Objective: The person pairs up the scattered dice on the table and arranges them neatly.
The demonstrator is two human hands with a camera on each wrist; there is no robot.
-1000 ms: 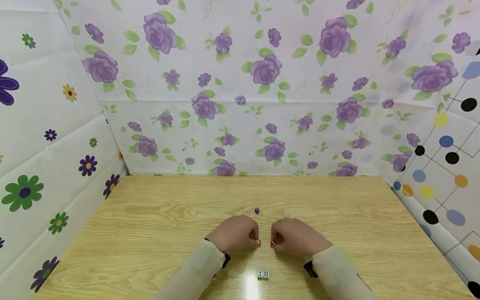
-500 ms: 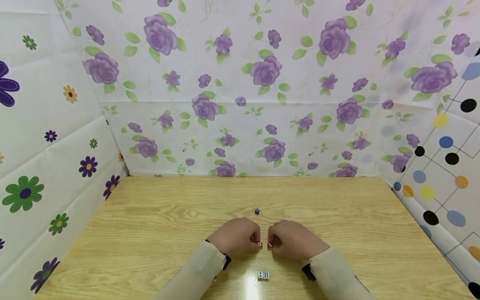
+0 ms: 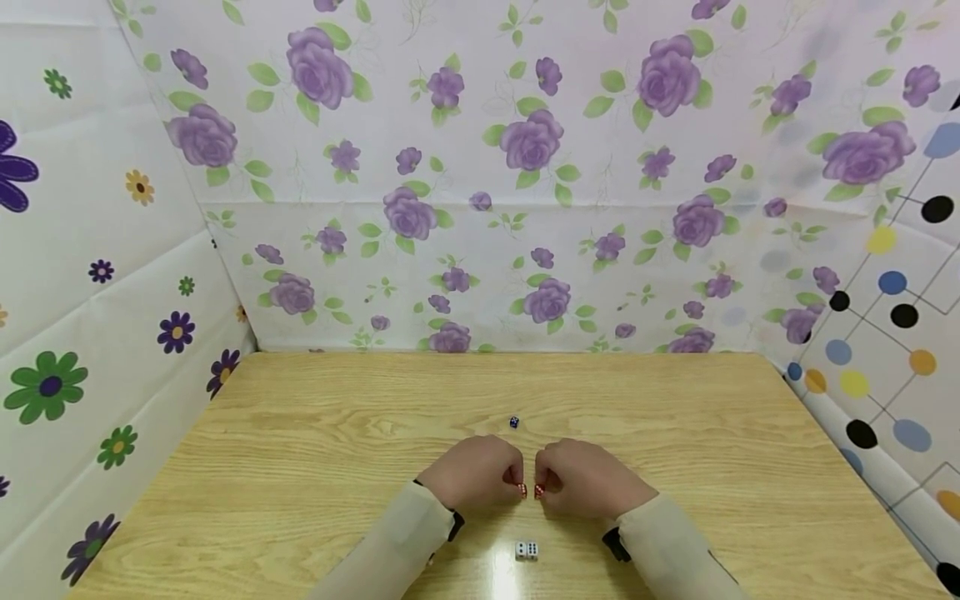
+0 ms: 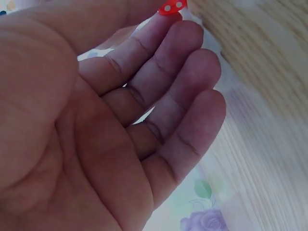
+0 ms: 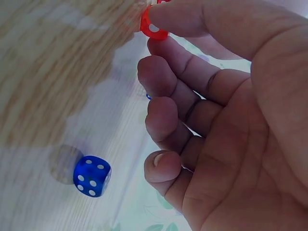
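Note:
Between thumb and index finger, my left hand [image 3: 480,473] pinches a red die [image 4: 172,6] with white pips. My right hand [image 3: 588,477] pinches a second red die [image 5: 153,25] the same way. In the head view the two red dice face each other across a narrow gap. Nearer to me lie two white dice [image 3: 527,550] side by side on the table. Beyond the hands sits a blue die [image 3: 513,422]. A blue die [image 5: 92,176] also shows large in the right wrist view, beside the curled fingers.
The wooden table [image 3: 337,400] stretches to both sides of the hands. A flowered cloth [image 3: 480,275] stands along its back edge. More patterned cloth hangs at left [image 3: 142,317] and at right [image 3: 877,333].
Both hands have come closer together with their red dice, narrowing the gap between them. The white dice and the blue die have stayed in place.

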